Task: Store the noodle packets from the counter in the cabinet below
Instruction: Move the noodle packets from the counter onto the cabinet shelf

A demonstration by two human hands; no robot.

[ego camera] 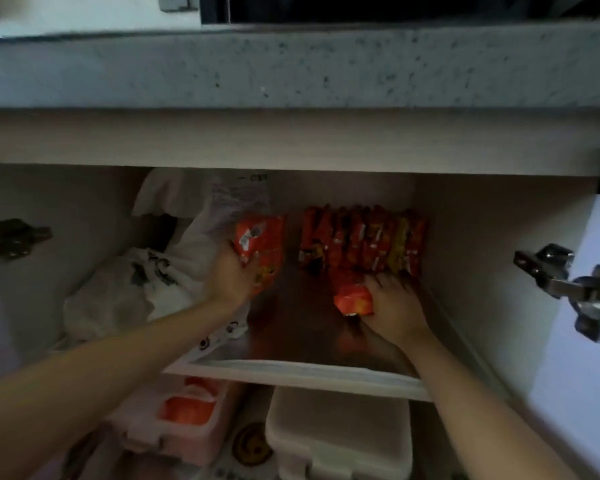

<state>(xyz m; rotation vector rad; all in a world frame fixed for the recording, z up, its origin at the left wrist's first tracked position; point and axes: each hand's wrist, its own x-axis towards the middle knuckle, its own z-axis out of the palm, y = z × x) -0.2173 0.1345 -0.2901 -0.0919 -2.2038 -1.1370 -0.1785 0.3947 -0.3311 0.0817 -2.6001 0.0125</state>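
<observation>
Both my arms reach into the open cabinet under the grey speckled counter [291, 71]. My left hand [231, 277] grips an orange noodle packet [262, 244] and holds it upright above the shelf [291, 370]. My right hand [394, 306] is closed on another orange noodle packet [353, 299] low on the shelf. Directly behind it, a row of several orange and red noodle packets [362, 242] stands upright against the cabinet's back wall on the right.
White plastic bags [136, 289] fill the shelf's left side beside my left arm. Below the shelf sit a pink box with orange contents [184, 414] and a white lidded container [336, 434]. The open door [582, 341] with metal hinges stands at the right.
</observation>
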